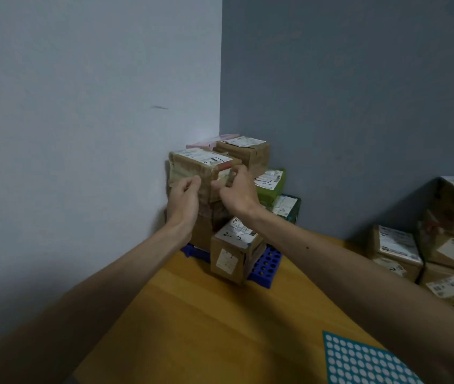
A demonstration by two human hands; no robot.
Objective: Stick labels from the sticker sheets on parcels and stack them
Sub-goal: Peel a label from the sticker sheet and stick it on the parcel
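"Brown cardboard fills my head view: the top parcel (201, 167) sits on a tall stack in the room's corner, against the pale wall (81, 134). The stack stands on a blue crate (264, 266) on the wooden table (206, 314)."

"What could go wrong from here?"

"I judge the stack could lean or tip. It is tall and uneven, and a push on the top parcel's front face might slide it off the boxes below. A smaller parcel (234, 250) hangs over the crate's edge too."

"And the fingers?"

"My left hand (183, 200) is curled, thumb and forefinger meeting on the front face – I cannot tell whether they pinch anything. My right hand (237, 192) curls tightly round the parcel's near right corner, gripping it. The sticker sheet (364, 361) lies at lower right – well apart from both hands."
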